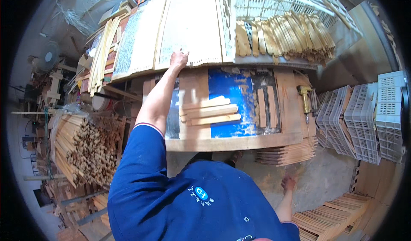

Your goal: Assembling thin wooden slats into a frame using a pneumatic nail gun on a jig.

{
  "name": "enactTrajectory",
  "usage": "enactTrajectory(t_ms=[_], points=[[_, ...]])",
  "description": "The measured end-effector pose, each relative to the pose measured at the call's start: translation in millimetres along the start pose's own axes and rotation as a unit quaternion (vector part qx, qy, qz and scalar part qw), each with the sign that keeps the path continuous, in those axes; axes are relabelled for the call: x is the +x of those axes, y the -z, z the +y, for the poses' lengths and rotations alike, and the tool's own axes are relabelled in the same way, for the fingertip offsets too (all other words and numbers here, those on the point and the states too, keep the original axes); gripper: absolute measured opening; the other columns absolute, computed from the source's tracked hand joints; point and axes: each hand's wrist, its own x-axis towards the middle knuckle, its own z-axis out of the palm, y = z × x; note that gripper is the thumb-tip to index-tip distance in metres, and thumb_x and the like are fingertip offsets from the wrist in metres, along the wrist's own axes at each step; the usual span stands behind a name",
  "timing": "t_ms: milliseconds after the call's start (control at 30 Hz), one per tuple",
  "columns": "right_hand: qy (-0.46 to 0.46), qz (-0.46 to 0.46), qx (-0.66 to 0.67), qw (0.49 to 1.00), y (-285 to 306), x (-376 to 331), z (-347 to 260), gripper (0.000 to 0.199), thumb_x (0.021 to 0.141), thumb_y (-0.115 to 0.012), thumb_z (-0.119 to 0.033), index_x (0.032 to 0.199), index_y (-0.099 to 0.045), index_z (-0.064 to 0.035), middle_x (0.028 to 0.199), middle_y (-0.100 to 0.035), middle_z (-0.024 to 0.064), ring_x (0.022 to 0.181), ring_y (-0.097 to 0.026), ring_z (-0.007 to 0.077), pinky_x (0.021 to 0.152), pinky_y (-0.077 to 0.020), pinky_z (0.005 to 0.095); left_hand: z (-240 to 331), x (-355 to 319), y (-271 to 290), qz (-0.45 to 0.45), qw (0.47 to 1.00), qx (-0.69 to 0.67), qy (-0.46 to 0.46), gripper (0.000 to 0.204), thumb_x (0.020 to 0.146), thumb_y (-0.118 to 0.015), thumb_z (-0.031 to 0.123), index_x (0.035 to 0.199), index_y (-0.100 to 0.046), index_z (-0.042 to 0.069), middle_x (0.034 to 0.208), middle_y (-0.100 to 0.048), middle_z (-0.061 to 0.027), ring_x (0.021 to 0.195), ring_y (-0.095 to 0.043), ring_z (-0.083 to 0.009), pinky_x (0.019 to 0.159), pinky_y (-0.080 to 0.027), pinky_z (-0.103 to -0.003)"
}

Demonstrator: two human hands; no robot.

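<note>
My left arm stretches forward, and my left hand (179, 59) is at the near edge of a large white panel (192, 22). Its fingers look slightly apart, with nothing visible in them, though glare blurs the tips. Below that hand, several short wooden strips (212, 111) lie in a loose pile across a bench with a blue surface (229, 84). Low on the right side is my right hand (288, 183), away from the bench, its fingers loosely bent and nothing seen in them. Nearest to it is a row of stacked wooden slats (329, 217).
A white plastic crate (282, 3) stands behind many thin wood pieces (291, 35). A yellow power tool (305, 99) lies at the bench's right end. More crates (361, 117) are stacked at right. A big bundle of wood sticks (85, 144) stands at left.
</note>
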Motion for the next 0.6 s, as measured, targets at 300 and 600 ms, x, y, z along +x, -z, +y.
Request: enactTrajectory(t_ms=[300,600], points=[[0.012,0.108,-0.080,0.991,-75.2,-134.7,64.7,0.031,0.094,-0.063,-0.013,0.121,-0.062,0.0020,0.080,-0.065,0.0069,0.062,-0.062,0.0157,0.045,-0.0438,0.0288,-0.1,67.2,-11.5,-0.200,0.940,-0.265,0.074,0.023,0.095,-0.066,0.024,0.102,-0.068,0.002,0.080,-0.065,-0.0053,0.065,-0.058,-0.0149,0.056,-0.051,-0.032],[0.334,0.015,-0.141,0.932,-209.5,-222.2,-122.8,0.038,0.094,-0.068,-0.015,0.126,-0.062,0.0057,0.089,-0.064,0.0032,0.077,-0.057,0.0114,0.071,-0.0491,0.0276,-47.4,-69.3,86.3,-0.325,0.819,-0.472,-0.032,0.021,0.092,-0.059,0.017,0.106,-0.068,0.005,0.088,-0.070,-0.0038,0.085,-0.065,-0.0134,0.079,-0.053,-0.033]])
